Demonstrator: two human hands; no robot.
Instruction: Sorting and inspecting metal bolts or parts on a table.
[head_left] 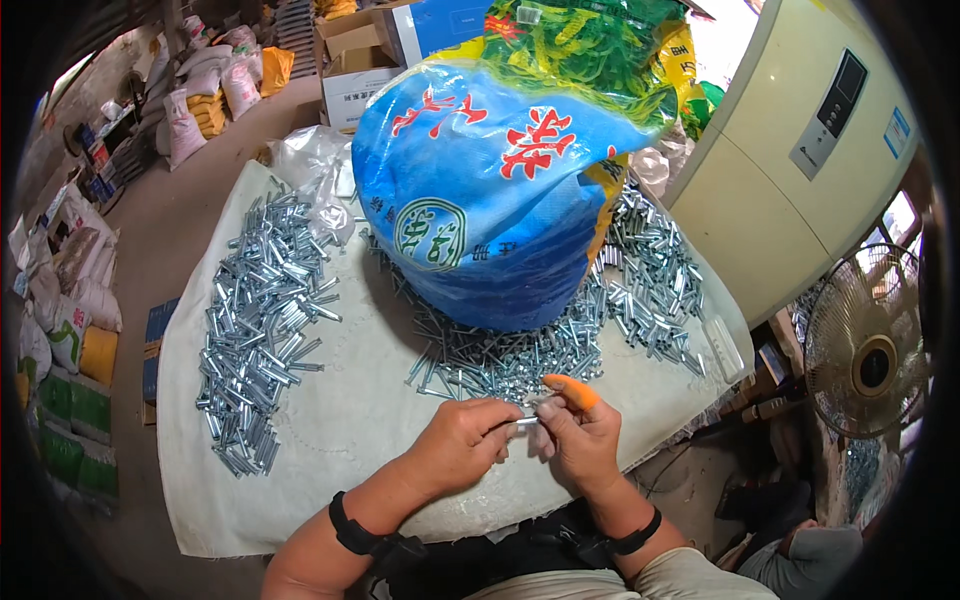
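Close to the table's near edge, a short silvery metal bolt (527, 421) is held between both hands. My left hand (455, 442) pinches one end with thumb and fingers closed. At the other end, the fingers of my right hand (583, 445) are closed around the tip; whether a small part sits there is hidden. An orange finger cover (571, 391) is on one right finger. Just beyond the hands lies a heap of metal bolts (520, 365). A longer pile of bolts (262, 325) is on the left, another pile (655, 290) on the right.
A large blue woven sack (490, 200) stands on the cloth-covered table (350, 400), behind the central heap. Clear plastic bags (315, 165) lie at the back left. On the right are a cream appliance (790, 150), a fan (868, 350) and another person's arm (815, 545).
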